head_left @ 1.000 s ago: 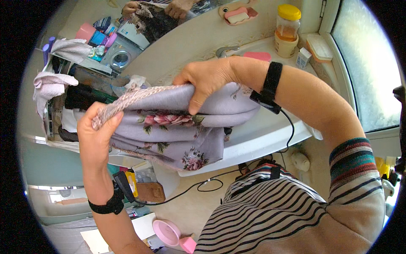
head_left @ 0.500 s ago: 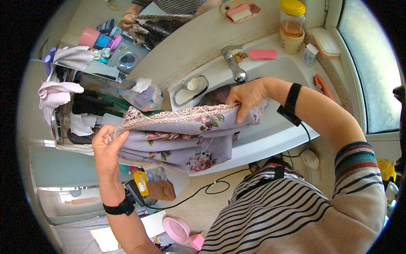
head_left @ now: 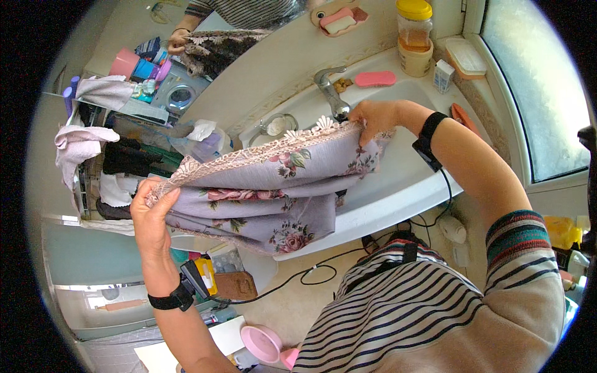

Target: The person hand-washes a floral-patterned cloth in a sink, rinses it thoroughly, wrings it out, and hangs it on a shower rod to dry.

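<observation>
A lilac floral cloth with a pale pink lace edge (head_left: pixel 267 180) hangs stretched between my two hands, over the front of the white sink (head_left: pixel 398 193). My left hand (head_left: pixel 152 208) pinches the lace at its left end, thumb on top. At the other end my right hand (head_left: pixel 376 121) grips the edge close below the chrome faucet (head_left: pixel 334 93). Folds of the cloth droop past the sink's front rim and cover part of the basin. Both wrists wear black straps.
A pink brush or sponge (head_left: pixel 375 79) and a yellow-lidded jar (head_left: pixel 415 28) stand along the back ledge. A clear soap dish (head_left: pixel 277 126) sits left of the faucet. Crowded shelves (head_left: pixel 118 161) hold cloths at left. On the floor lie a black cable (head_left: pixel 280 289) and a pink basin (head_left: pixel 261 343).
Both hands have shifted slightly left with the cloth. Its lace edge has risen in the middle and now hides more of the soap dish area.
</observation>
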Action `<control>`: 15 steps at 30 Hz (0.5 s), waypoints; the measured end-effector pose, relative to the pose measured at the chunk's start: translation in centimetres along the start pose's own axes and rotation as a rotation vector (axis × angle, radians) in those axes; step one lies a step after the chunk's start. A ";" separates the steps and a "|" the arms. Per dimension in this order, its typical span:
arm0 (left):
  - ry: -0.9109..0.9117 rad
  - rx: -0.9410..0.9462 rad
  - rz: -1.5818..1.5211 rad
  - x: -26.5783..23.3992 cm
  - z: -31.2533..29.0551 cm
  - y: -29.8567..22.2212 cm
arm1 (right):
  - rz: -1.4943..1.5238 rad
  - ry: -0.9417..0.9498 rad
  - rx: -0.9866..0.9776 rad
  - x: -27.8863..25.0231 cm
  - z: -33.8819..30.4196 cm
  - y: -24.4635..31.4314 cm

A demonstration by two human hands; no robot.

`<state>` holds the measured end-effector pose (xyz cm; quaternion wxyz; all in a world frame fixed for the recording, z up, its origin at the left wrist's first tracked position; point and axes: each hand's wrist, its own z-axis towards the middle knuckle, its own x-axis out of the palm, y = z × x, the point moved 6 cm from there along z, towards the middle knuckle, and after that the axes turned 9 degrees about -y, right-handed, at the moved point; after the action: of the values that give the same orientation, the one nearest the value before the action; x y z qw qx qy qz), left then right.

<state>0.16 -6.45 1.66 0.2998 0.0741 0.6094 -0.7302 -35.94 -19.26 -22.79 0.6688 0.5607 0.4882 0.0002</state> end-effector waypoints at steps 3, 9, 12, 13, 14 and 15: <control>-0.060 -0.052 -0.086 -0.9 0.1 0.8 | 0.371 -0.104 0.234 -1.8 -0.8 -1.4; -0.074 -0.157 -0.180 -2.1 1.1 2.8 | 0.193 -0.470 -0.242 -11.8 -1.3 4.8; -0.061 -0.114 -0.234 -2.0 1.2 2.5 | -0.145 -0.618 -0.275 -15.3 -0.7 9.4; -0.070 -0.127 -0.244 -1.9 1.2 2.3 | -0.107 -0.567 -0.317 -16.0 -1.5 10.8; -0.048 -0.112 -0.251 -1.7 1.1 1.8 | -0.087 -0.577 -0.346 -17.0 -1.5 12.5; -0.028 -0.098 -0.261 -1.4 1.0 1.2 | -0.071 -0.586 -0.388 -17.5 -1.5 14.3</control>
<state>2.14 -7.00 1.58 0.2140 -0.0308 0.6446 -0.7333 -38.30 -22.43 -0.49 0.8742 0.3820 0.2855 -0.0913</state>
